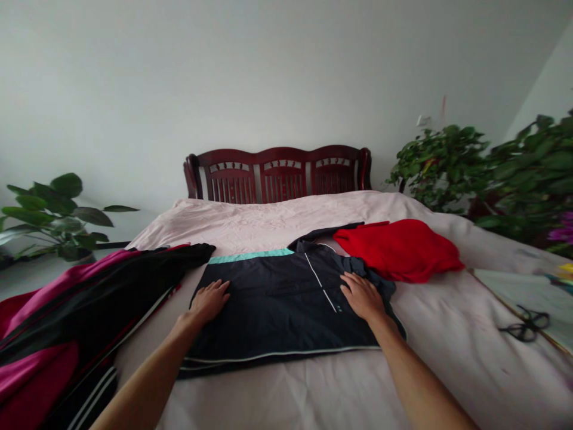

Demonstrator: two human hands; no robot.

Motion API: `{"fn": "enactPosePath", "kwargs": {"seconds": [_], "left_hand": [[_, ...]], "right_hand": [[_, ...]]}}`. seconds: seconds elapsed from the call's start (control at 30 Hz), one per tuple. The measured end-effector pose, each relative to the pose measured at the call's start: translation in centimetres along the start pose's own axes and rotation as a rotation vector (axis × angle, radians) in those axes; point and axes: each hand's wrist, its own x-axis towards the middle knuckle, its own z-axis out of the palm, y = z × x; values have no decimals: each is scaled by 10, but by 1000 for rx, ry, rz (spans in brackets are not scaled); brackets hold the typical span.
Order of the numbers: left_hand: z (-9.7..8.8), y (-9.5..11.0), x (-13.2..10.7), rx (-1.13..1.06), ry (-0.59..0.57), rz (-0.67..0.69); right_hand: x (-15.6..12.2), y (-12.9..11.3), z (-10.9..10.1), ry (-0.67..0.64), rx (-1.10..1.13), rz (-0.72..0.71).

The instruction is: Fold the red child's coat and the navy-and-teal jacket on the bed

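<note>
A dark navy jacket (pixel 273 310) with white piping and a light turquoise band lies spread on the pale pink sheet, its left part flat and its collar end bunched at the upper right. My left hand (pixel 211 300) rests palm down on the jacket's left side, fingers stretched out. On the right side, near a white zip line, my right hand (pixel 362 295) also lies flat on the cloth with its fingers apart. Just beyond that hand is a folded red garment (pixel 403 248), which touches the jacket's dark edge.
Black and magenta clothes (pixel 111 298) are heaped at the left. Black-framed glasses (pixel 528 323) sit on a pale flat board (pixel 505 286) at the right. A dark red wooden headboard (pixel 282 176) stands behind the sheet (pixel 286 400). Leafy plants (pixel 443 161) flank both sides.
</note>
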Motion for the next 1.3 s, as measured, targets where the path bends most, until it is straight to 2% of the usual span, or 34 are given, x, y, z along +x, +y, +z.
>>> {"fn": "enactPosePath", "kwargs": {"seconds": [0.1, 0.17, 0.3, 0.4, 0.47, 0.53, 0.6, 0.67, 0.73, 0.8, 1.0, 1.3], "left_hand": [[-12, 3, -30, -59, 33, 61], [-15, 10, -58, -180, 72, 142], [-11, 36, -104, -400, 77, 316], [-5, 57, -120, -433, 40, 380], [-2, 68, -123, -445, 41, 373], [1, 74, -125, -458, 42, 379], [3, 76, -126, -453, 42, 404], [5, 77, -127, -433, 57, 404], [8, 77, -128, -424, 73, 378], [10, 77, -127, -438, 74, 349], [14, 76, -122, -532, 44, 272], [6, 73, -114, -590, -59, 276]], "right_hand": [[-1, -3, -1, -16, -12, 0], [-1, -3, -1, -19, -29, -7], [6, -4, -3, -68, -41, 39], [7, -19, -12, -96, -30, 76], [-2, -45, -23, -47, 50, 23], [-23, -84, -35, 18, 278, -115], [-50, -125, -44, -16, 511, -260], [-75, -159, -48, -55, 527, -382], [-92, -179, -49, -66, 447, -430], [-99, -185, -46, -60, 374, -434], [-95, -181, -38, -41, 309, -418], [-92, -183, -30, -5, 227, -450]]}}
